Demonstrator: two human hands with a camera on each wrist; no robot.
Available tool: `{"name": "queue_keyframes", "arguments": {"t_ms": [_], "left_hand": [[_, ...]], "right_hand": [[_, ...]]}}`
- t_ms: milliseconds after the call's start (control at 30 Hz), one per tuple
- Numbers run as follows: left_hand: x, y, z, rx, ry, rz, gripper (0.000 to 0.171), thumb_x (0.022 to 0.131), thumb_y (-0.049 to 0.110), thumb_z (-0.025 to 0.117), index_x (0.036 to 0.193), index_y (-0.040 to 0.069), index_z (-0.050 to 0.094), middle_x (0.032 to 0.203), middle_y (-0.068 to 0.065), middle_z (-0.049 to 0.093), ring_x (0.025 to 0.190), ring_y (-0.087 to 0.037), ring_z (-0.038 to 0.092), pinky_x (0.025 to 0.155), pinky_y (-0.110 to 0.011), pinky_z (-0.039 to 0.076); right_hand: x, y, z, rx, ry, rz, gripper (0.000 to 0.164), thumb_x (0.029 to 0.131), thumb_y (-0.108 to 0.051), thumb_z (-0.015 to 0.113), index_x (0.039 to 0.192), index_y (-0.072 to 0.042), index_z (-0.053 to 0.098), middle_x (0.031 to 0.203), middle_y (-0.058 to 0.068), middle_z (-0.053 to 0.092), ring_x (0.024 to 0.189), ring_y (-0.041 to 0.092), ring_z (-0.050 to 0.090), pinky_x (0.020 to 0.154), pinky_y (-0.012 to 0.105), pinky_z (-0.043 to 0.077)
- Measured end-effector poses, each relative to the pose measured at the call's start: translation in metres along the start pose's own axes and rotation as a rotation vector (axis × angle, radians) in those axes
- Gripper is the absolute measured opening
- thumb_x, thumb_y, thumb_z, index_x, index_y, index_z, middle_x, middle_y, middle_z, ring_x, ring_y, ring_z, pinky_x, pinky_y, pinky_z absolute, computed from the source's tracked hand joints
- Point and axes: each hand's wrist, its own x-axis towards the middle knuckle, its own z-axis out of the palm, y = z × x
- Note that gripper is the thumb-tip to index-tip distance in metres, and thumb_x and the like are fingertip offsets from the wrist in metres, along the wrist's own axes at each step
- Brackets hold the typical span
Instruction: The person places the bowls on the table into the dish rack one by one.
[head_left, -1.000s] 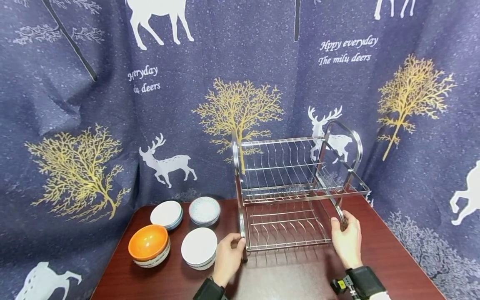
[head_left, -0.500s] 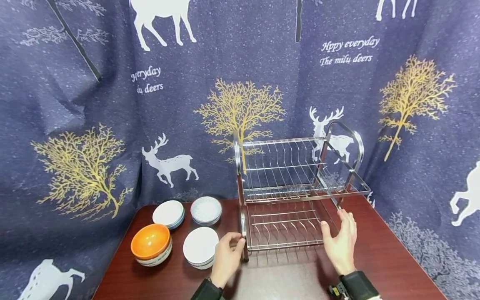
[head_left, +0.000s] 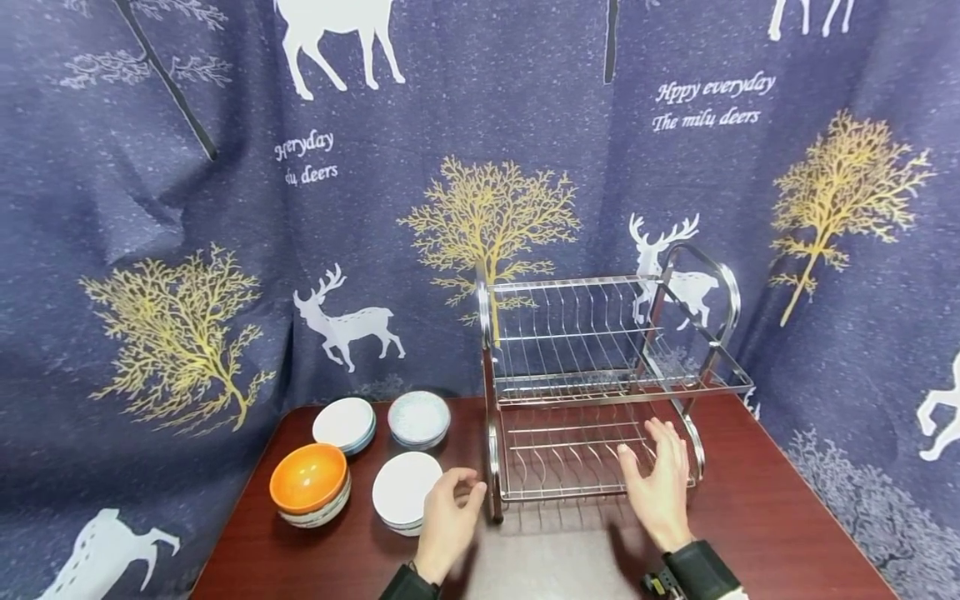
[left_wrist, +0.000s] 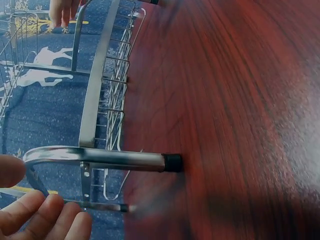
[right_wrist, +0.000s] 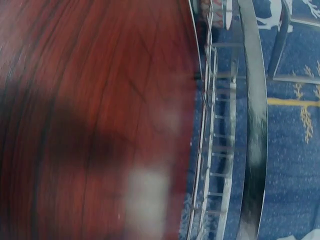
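A two-tier metal dish rack stands on the dark red table, both of its tiers holding nothing. My left hand is just left of the rack's front left post, thumb and fingers bent loosely with a gap between them. In the left wrist view its fingertips lie beside the curved tube of that frame. In front of the lower tier's right part, my right hand hovers with fingers extended and thumb apart, holding nothing. The right wrist view shows the rack's front bar and wires, with no fingers visible.
Left of the rack stand stacked bowls: an orange bowl on patterned ones, white bowls near my left hand, a blue-sided stack and a pale speckled bowl behind. A printed curtain hangs behind the table.
My right hand has let go of the rack's right side and moved left in front of it. My left hand has released the left post and drawn slightly away. The rack stays put.
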Motion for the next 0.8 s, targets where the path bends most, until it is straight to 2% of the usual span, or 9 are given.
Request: {"name": "queue_keyframes", "arguments": {"t_ms": [167, 433, 800], "left_hand": [[-0.003, -0.002, -0.006, 0.029, 0.015, -0.018, 0.013, 0.085, 0.004, 0.069, 0.097, 0.001, 0.064, 0.089, -0.006, 0.062, 0.081, -0.017, 0.065, 0.073, -0.026, 0.055], [-0.005, -0.006, -0.012, 0.06, 0.032, -0.012, 0.015, 0.084, 0.004, 0.07, 0.097, 0.001, 0.064, 0.09, -0.006, 0.063, 0.083, -0.019, 0.064, 0.073, -0.027, 0.055], [-0.007, -0.005, -0.022, 0.071, 0.091, 0.028, 0.015, 0.083, 0.003, 0.071, 0.097, 0.002, 0.065, 0.088, -0.004, 0.062, 0.083, -0.02, 0.064, 0.071, -0.026, 0.055]], "right_hand": [[-0.005, -0.008, 0.007, 0.014, -0.084, 0.052, 0.056, 0.083, -0.009, 0.071, 0.132, 0.006, 0.047, 0.132, 0.027, 0.047, 0.133, 0.043, 0.031, 0.114, 0.046, 0.01], [-0.009, -0.015, 0.015, 0.031, -0.146, 0.097, 0.055, 0.086, -0.014, 0.069, 0.133, 0.004, 0.046, 0.133, 0.025, 0.048, 0.133, 0.041, 0.032, 0.115, 0.043, 0.009], [-0.014, -0.029, 0.03, 0.064, -0.214, 0.118, 0.053, 0.089, -0.017, 0.068, 0.133, 0.002, 0.047, 0.137, 0.024, 0.044, 0.133, 0.041, 0.031, 0.113, 0.051, 0.012]]}}
